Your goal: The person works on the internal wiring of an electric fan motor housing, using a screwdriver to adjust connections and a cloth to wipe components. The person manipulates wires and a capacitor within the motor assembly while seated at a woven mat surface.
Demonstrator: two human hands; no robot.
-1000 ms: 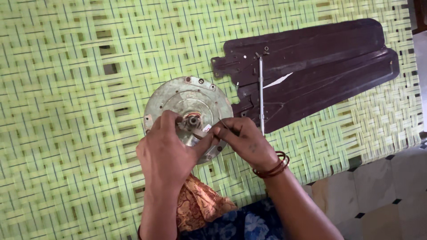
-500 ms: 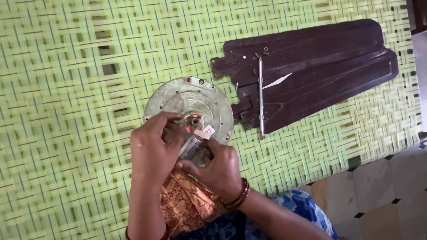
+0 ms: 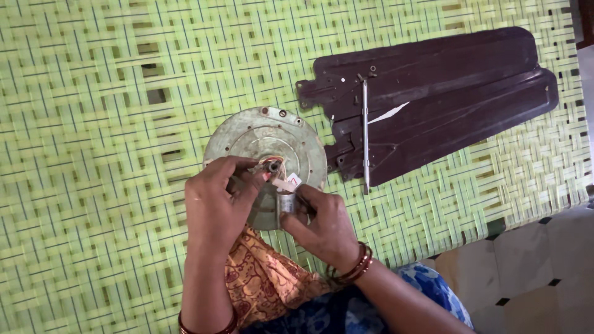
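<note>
A round grey metal fan motor housing (image 3: 263, 136) lies flat on the green woven mat (image 3: 93, 124). My left hand (image 3: 216, 207) pinches the thin wires (image 3: 277, 168) at the housing's central shaft hole. My right hand (image 3: 322, 226) holds a small silver cylinder, a capacitor (image 3: 285, 201) with a white tag, just below the centre and touching the housing. Both hands overlap the housing's lower edge.
Dark brown fan blades (image 3: 433, 99) lie stacked to the right of the housing, with a thin metal rod (image 3: 365, 133) lying across them. Tiled floor (image 3: 532, 272) shows past the mat's lower right edge. Patterned orange and blue cloth (image 3: 272, 284) covers my lap.
My right hand moved from the right of the shaft down below it and now grips the small cylinder. My left hand stayed at the centre with the wires.
</note>
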